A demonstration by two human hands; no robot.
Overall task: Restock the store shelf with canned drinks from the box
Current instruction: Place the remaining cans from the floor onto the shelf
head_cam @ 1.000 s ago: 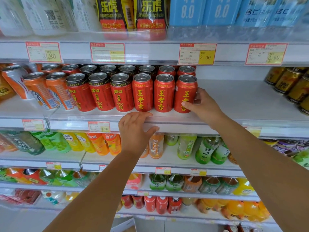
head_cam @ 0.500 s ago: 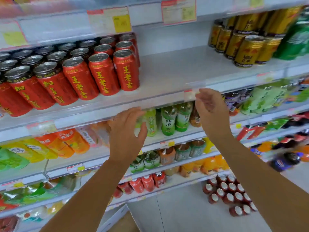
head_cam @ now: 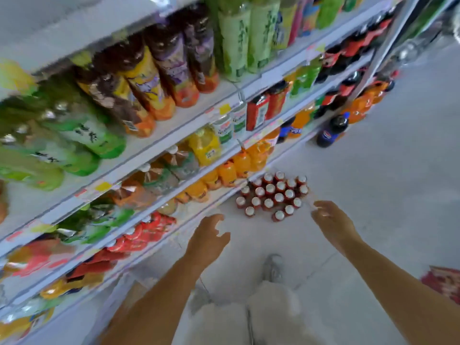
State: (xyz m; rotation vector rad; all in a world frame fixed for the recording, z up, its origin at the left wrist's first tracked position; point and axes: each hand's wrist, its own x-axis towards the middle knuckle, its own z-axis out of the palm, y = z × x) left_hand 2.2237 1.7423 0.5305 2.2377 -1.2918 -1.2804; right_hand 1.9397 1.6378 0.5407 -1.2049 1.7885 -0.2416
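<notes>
A cluster of several red cans with silver tops [head_cam: 272, 196] stands on the pale floor against the foot of the shelving. My left hand [head_cam: 207, 239] hangs in the air below and left of the cluster, fingers apart, holding nothing. My right hand [head_cam: 332, 222] is just right of the cluster and slightly nearer me, also with spread fingers and nothing in it. Neither hand touches a can. The red cans on the upper shelf are out of view. The whole picture is blurred by motion.
Tilted store shelves [head_cam: 174, 135] full of bottled drinks fill the left and top. A dark cola bottle [head_cam: 332, 131] stands on the floor further along. My light trousers and a shoe [head_cam: 272, 268] show below. A red patterned item [head_cam: 443, 282] lies at the right edge.
My view has swung down and right from the shelf of red cans to the floor. Both hands left the shelf edge and dropped toward the cans on the floor.
</notes>
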